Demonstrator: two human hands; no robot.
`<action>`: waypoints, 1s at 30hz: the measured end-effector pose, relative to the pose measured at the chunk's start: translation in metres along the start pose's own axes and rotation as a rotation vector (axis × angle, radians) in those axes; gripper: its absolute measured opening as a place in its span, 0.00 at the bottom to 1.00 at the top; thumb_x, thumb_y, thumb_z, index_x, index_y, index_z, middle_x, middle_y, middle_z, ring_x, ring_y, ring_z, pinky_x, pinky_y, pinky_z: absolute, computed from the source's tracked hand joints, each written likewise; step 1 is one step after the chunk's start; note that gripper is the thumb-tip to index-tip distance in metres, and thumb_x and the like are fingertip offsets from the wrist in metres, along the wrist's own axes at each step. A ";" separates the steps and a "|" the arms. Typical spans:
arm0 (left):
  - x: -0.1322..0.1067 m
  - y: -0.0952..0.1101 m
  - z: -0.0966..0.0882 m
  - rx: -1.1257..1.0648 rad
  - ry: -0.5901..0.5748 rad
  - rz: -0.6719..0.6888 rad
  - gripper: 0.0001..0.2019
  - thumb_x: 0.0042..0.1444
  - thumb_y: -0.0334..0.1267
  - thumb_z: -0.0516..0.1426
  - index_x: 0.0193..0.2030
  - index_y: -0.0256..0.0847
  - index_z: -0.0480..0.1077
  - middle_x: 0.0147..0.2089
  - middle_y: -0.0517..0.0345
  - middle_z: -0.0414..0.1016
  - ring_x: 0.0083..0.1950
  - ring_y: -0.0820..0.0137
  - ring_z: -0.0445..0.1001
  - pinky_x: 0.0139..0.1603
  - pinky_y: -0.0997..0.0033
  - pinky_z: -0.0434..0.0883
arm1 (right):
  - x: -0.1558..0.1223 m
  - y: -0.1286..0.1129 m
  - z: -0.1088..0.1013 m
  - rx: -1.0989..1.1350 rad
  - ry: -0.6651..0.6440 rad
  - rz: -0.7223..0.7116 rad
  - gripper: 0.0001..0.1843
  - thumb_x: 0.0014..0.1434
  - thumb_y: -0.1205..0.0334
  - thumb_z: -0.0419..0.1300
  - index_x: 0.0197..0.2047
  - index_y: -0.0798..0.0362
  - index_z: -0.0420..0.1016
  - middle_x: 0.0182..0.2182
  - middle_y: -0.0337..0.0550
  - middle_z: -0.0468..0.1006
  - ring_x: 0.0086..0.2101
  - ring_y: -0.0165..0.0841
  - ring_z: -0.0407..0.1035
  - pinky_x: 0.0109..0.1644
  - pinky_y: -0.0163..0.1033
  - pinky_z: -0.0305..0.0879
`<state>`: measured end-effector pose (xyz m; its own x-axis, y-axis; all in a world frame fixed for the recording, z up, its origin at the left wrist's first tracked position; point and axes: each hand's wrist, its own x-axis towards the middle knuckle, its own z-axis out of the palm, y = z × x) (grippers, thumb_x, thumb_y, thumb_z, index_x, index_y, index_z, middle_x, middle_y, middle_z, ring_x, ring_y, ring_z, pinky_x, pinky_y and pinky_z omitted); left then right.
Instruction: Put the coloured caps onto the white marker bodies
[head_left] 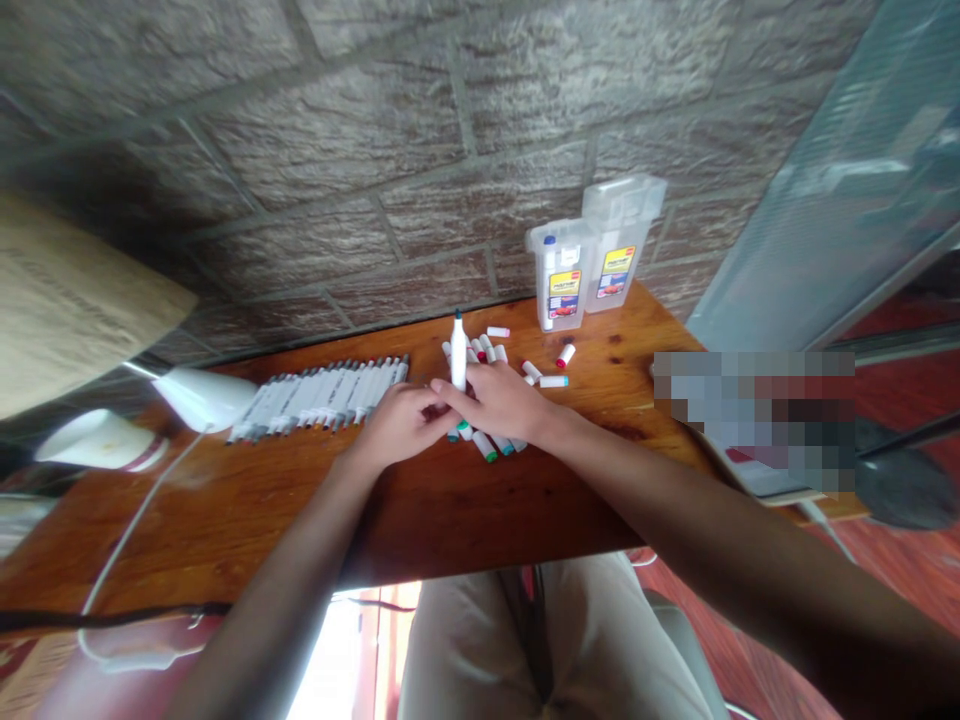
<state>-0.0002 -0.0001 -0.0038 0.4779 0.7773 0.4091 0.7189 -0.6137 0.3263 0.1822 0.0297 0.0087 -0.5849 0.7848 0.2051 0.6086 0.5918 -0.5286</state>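
Right hand (504, 398) gripping a slim white marker with a dark teal tip (458, 352)

From my remote seat I am looking down through the head camera at two bare hands meeting above a glossy orange-brown wooden table (427, 520). The marker is standing nearly upright between them, its dark tip pointing up. The right hand is closing round its lower part, the thumb reaching across in front. The left hand (401, 420) is bending its fingers inward and meeting the right thumb; I cannot tell whether it is also gripping the marker, since the fingers are hiding one another.

Under and around the hands I am seeing a loose cluster of short white cylinders with green, teal and red ends (484, 446). Right of the cluster, a short white cylinder with a red end (565, 356) is lying apart, and a white cylinder with a light-blue end (553, 381) is resting nearer the right wrist. Just left of the left hand, a row of slim white-and-grey markers (319, 397) is lying side by side.

Farther back, two clear plastic cases with yellow-and-blue labels (564, 295) are standing near the grey stone-block wall (315, 190); the left one is holding a blue-ended white cylinder (550, 272).
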 end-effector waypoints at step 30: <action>0.002 0.001 -0.002 -0.009 0.012 -0.003 0.12 0.56 0.35 0.58 0.22 0.36 0.73 0.20 0.61 0.74 0.20 0.78 0.67 0.25 0.78 0.60 | 0.000 0.002 0.001 0.025 0.012 -0.018 0.31 0.70 0.42 0.44 0.38 0.56 0.79 0.33 0.52 0.82 0.37 0.43 0.77 0.42 0.43 0.68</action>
<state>0.0009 0.0004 -0.0012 0.4695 0.7774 0.4187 0.7158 -0.6127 0.3349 0.1828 0.0310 0.0074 -0.5894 0.7761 0.2244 0.5845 0.6014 -0.5447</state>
